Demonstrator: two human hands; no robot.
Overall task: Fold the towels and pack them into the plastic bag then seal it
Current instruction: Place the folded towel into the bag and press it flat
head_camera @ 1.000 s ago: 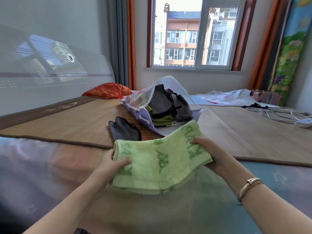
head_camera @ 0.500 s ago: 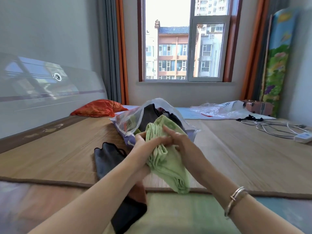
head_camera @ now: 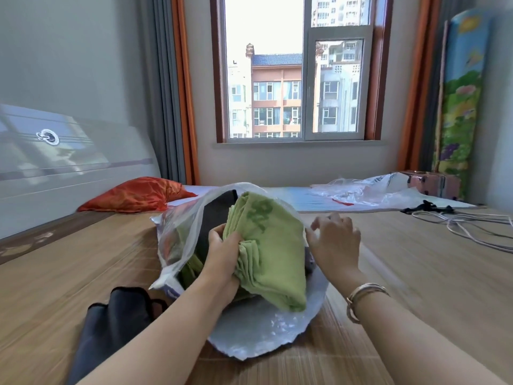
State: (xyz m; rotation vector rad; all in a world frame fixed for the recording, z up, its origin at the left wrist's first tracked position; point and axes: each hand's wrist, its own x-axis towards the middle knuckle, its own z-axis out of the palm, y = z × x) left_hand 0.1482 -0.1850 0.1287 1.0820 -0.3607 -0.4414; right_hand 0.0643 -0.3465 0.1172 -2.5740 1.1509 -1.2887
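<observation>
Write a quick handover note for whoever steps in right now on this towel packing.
Left hand grips the folded green towel, part-way into the open plastic bag.
Right hand open, at the bag's right edge.
Done: green towel folded; dark items already inside the bag.
Left: push the towel fully in, fold and pack the dark towel lying on the mat, then seal the bag.

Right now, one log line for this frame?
left hand: grips green towel | towel: partly in plastic bag | right hand: open at bag rim | bag: unsealed
</observation>
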